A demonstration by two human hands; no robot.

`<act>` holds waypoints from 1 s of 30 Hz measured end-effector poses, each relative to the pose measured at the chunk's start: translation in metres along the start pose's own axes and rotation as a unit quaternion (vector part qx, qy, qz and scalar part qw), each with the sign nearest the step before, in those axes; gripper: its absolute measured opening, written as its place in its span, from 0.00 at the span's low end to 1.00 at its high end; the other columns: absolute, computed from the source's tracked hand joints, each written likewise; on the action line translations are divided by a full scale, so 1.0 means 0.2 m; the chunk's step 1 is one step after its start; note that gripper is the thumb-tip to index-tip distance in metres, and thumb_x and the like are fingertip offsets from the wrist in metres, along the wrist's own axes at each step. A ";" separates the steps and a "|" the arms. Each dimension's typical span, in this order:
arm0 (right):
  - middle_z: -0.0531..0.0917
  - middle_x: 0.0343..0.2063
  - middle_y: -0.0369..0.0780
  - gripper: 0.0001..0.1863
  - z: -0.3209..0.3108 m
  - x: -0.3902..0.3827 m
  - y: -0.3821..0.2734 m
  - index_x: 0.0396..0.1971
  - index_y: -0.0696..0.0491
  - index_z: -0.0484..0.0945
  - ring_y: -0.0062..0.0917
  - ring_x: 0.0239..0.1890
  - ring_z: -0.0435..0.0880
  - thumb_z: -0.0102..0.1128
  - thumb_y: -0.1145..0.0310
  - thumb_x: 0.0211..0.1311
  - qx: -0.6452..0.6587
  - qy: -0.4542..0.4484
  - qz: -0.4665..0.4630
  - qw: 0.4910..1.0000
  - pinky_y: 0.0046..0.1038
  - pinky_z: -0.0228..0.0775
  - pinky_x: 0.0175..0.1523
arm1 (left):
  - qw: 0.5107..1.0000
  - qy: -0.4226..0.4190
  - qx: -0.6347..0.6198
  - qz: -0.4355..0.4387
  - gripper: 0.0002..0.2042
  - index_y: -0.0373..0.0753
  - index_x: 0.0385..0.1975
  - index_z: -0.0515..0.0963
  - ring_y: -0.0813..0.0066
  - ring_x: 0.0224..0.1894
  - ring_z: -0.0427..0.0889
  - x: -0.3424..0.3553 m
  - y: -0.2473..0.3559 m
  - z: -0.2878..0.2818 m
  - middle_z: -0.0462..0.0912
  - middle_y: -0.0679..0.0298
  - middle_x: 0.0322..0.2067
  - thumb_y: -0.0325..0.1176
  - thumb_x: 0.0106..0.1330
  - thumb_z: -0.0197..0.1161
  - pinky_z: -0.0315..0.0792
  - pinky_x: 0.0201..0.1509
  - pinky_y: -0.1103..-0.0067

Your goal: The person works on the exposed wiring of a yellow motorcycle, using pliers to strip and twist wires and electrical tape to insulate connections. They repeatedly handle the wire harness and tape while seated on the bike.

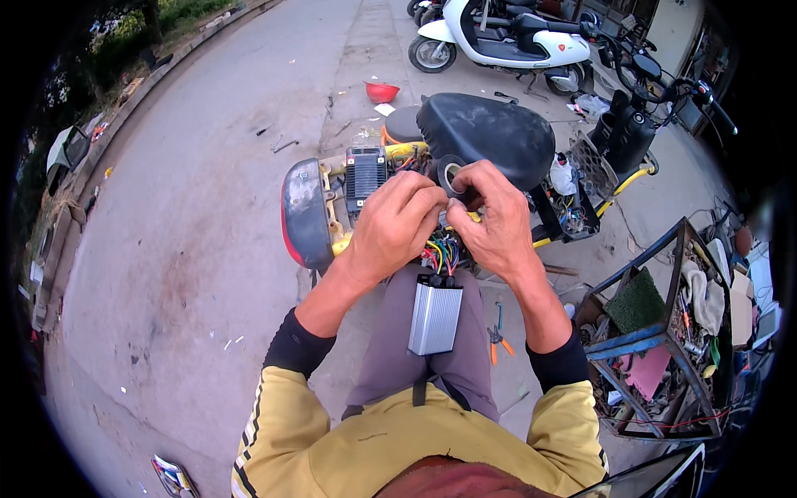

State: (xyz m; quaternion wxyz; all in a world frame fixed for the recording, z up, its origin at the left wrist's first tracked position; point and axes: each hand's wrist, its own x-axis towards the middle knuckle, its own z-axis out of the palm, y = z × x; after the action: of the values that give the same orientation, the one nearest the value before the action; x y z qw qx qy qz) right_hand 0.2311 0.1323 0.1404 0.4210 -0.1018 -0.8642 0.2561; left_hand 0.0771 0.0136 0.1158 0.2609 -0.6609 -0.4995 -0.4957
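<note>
Diffuse outdoor daylight, fairly bright; pavement (191,249) evenly lit, slight purple cast. Shadows soft. White scooter (544,51) near clipping, black seat (486,137) shows dull sheen. Hands (394,226) reasonably sharp. Fisheye bends the curb (178,58); corners vignette to black, blue fringing, right rim dark and smeary.

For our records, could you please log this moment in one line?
left hand, right hand: at black tape roll | below: coloured wires, silver finned box
</note>
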 end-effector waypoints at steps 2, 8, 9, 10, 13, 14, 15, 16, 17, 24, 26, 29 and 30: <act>0.81 0.32 0.40 0.12 -0.02 -0.02 0.01 0.41 0.60 0.78 0.25 0.30 0.88 0.67 0.75 0.59 0.076 -0.032 0.075 0.994 0.31 0.77 0.36 | 0.998 -0.011 -0.066 -0.020 0.12 0.32 0.41 0.81 0.57 0.36 0.86 0.01 0.02 0.00 0.84 0.56 0.37 0.15 0.59 0.73 0.80 0.39 0.67; 0.82 0.29 0.35 0.07 -0.02 -0.06 0.03 0.37 0.58 0.78 0.18 0.25 0.84 0.57 0.69 0.69 0.445 -0.097 0.299 0.839 0.23 0.75 0.30 | 0.980 0.028 -0.183 -0.066 0.08 0.31 0.40 0.81 0.63 0.37 0.85 0.00 0.07 0.04 0.84 0.56 0.35 0.15 0.65 0.71 0.80 0.41 0.69; 0.83 0.29 0.35 0.07 -0.02 -0.05 0.02 0.38 0.58 0.78 0.18 0.25 0.84 0.57 0.70 0.68 0.460 -0.105 0.311 0.825 0.23 0.75 0.30 | 0.978 0.034 -0.195 -0.071 0.08 0.31 0.41 0.81 0.64 0.37 0.85 -0.01 0.07 0.04 0.84 0.56 0.36 0.16 0.66 0.71 0.80 0.42 0.69; 0.83 0.29 0.35 0.07 -0.03 -0.05 0.01 0.38 0.58 0.78 0.18 0.24 0.84 0.57 0.70 0.68 0.474 -0.113 0.322 0.811 0.23 0.75 0.29 | 0.975 0.040 -0.207 -0.075 0.07 0.31 0.41 0.81 0.65 0.38 0.85 -0.02 0.07 0.04 0.84 0.57 0.37 0.16 0.67 0.70 0.80 0.43 0.70; 0.83 0.28 0.35 0.06 -0.07 -0.01 0.02 0.38 0.58 0.78 0.19 0.23 0.83 0.56 0.71 0.67 0.511 -0.075 0.332 0.789 0.22 0.74 0.29 | 0.939 0.111 -0.303 -0.117 0.07 0.30 0.44 0.80 0.68 0.40 0.83 -0.03 0.10 0.05 0.83 0.57 0.40 0.17 0.71 0.70 0.80 0.45 0.71; 0.83 0.27 0.35 0.07 -0.07 0.00 0.08 0.39 0.58 0.79 0.17 0.24 0.82 0.57 0.69 0.70 0.501 -0.060 0.320 0.802 0.21 0.72 0.29 | 0.919 0.141 -0.343 -0.136 0.07 0.30 0.45 0.80 0.69 0.40 0.83 -0.02 0.10 0.04 0.83 0.57 0.42 0.18 0.72 0.69 0.80 0.45 0.71; 0.82 0.27 0.35 0.08 -0.09 0.02 0.12 0.40 0.58 0.80 0.17 0.24 0.82 0.58 0.69 0.71 0.410 -0.037 0.284 0.866 0.21 0.72 0.30 | 0.915 0.115 -0.363 -0.131 0.06 0.30 0.47 0.80 0.72 0.43 0.81 0.00 0.10 0.01 0.81 0.58 0.44 0.18 0.74 0.68 0.79 0.49 0.74; 0.82 0.26 0.36 0.08 -0.11 0.05 0.15 0.41 0.59 0.81 0.17 0.25 0.83 0.58 0.69 0.72 0.313 -0.017 0.244 0.918 0.22 0.72 0.30 | 0.938 0.084 -0.314 -0.121 0.06 0.29 0.47 0.80 0.73 0.44 0.81 0.03 0.08 -0.02 0.81 0.58 0.44 0.18 0.75 0.67 0.79 0.51 0.74; 0.83 0.27 0.36 0.10 -0.14 0.09 0.16 0.43 0.60 0.82 0.16 0.27 0.84 0.60 0.68 0.74 0.186 0.010 0.201 0.962 0.26 0.74 0.33 | 0.956 0.054 -0.266 -0.112 0.06 0.29 0.47 0.80 0.74 0.45 0.81 0.06 0.04 -0.04 0.81 0.59 0.44 0.18 0.75 0.67 0.78 0.52 0.75; 0.86 0.53 0.40 0.14 -0.21 0.34 0.56 0.55 0.52 0.86 0.44 0.44 0.91 0.67 0.68 0.73 -0.300 -0.033 -0.012 0.953 0.45 0.84 0.51 | 0.954 -0.053 -0.189 -0.227 0.05 0.31 0.45 0.83 0.75 0.47 0.82 0.06 -0.15 -0.12 0.82 0.63 0.44 0.19 0.73 0.69 0.78 0.54 0.78; 0.84 0.58 0.39 0.16 -0.17 0.31 0.54 0.57 0.51 0.86 0.46 0.49 0.91 0.67 0.68 0.72 -0.318 -0.066 0.000 0.946 0.48 0.83 0.54 | 0.953 -0.086 -0.162 -0.242 0.06 0.32 0.45 0.83 0.75 0.48 0.82 0.02 -0.19 -0.15 0.82 0.63 0.45 0.19 0.73 0.70 0.78 0.54 0.78; 0.84 0.54 0.41 0.13 -0.12 0.21 0.46 0.52 0.51 0.86 0.42 0.46 0.91 0.69 0.72 0.70 -0.255 0.096 -0.073 0.959 0.44 0.83 0.50 | 0.944 -0.128 -0.138 -0.271 0.08 0.34 0.47 0.83 0.74 0.52 0.82 -0.03 -0.27 -0.18 0.84 0.64 0.48 0.20 0.72 0.70 0.78 0.56 0.75; 0.85 0.51 0.41 0.11 -0.09 0.17 0.40 0.50 0.52 0.86 0.41 0.44 0.90 0.70 0.74 0.69 -0.214 0.127 -0.082 0.965 0.42 0.83 0.49 | 0.939 -0.139 -0.138 -0.284 0.08 0.34 0.48 0.83 0.74 0.53 0.82 -0.06 -0.32 -0.19 0.84 0.64 0.49 0.20 0.72 0.70 0.79 0.57 0.75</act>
State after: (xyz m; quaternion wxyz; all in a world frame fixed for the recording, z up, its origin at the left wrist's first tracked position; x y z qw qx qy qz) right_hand 0.2215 0.2203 0.1298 0.5153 -0.1499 -0.8437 0.0143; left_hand 0.0040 -0.0004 0.1086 -0.0565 -0.5836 -0.6244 -0.5160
